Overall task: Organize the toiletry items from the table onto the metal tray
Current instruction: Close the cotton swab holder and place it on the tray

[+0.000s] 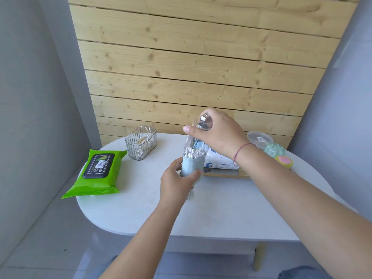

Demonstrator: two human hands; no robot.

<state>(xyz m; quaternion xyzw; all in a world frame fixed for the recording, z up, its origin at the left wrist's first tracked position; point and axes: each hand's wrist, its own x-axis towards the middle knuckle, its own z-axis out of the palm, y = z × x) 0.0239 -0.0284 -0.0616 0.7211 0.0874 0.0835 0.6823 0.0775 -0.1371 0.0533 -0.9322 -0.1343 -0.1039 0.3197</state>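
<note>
At frame centre, left hand point(177, 178) clasped the swab jar point(192, 165) low to steady it | right hand point(217, 130) pinched its clear lid point(203, 122) above, likely lifting or seating it | tray point(227, 174) mostly hidden behind, wipes box on it | white counter point(221, 208), green wipes pack point(98, 170) left, plank wall behind.

A white oval worktop point(221, 208) is carrying a green wipes pack point(96, 174) lying at its left edge, a clear swab bin point(141, 144) standing far left, and a tray point(227, 174) sitting far right.
</note>
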